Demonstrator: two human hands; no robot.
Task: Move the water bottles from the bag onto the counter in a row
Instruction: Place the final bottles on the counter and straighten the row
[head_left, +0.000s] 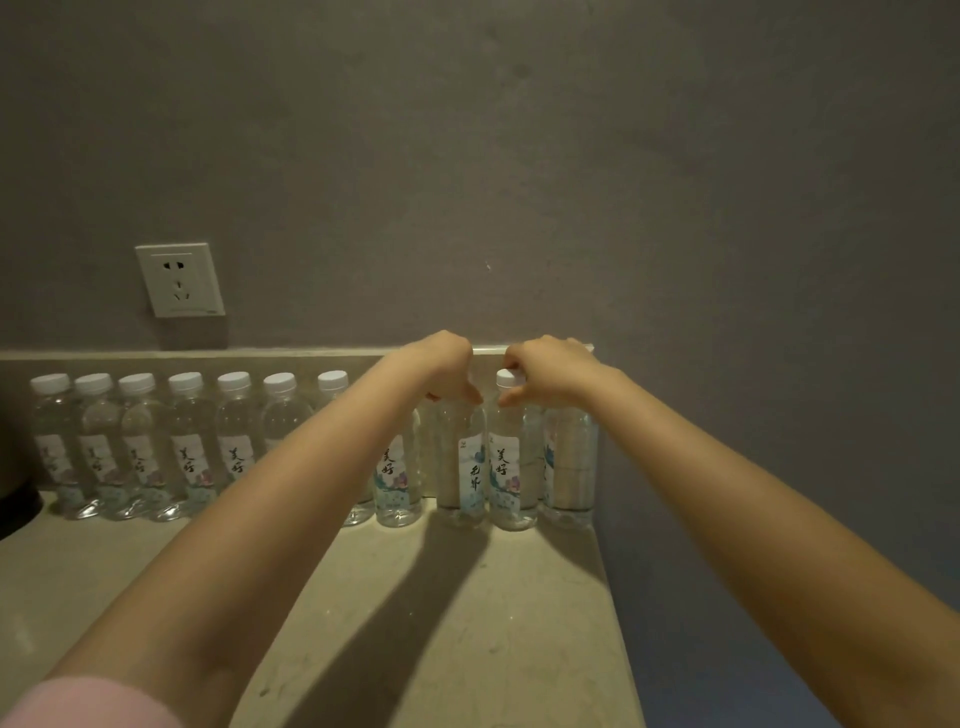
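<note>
The water bottles (185, 447) stand upright in one row at the back of the beige stone surface (467, 623), against its low raised edge (208, 354). They are clear with white caps. Most labels carry the brush-written characters 美好 above a pale flower picture.

The bottle under the left hand (462, 462) shows another side of its label, with two different characters that I cannot read with certainty. The left hand (447, 369) is curled down over its top, thumb pointing down, and hides its cap. The right hand (545, 374) is curled round the white cap (505, 378) of the bottle under the right hand (506, 467), which stands just beside the first and shows 美好. The two hands are nearly touching.

The last bottle on the right (571, 467) stands at the end of the surface; its label is turned away and its top is covered by the right hand. The left forearm (291, 519) crosses in front of the middle of the row, so the bottles there are only partly seen and the full number cannot be counted.

On the grey wall (519, 156) above the left bottles is a white power socket (180, 279). A dark round object (13, 499) is cut off at the left edge and cannot be identified. A pink sleeve (88, 701) shows at the bottom left corner.
</note>
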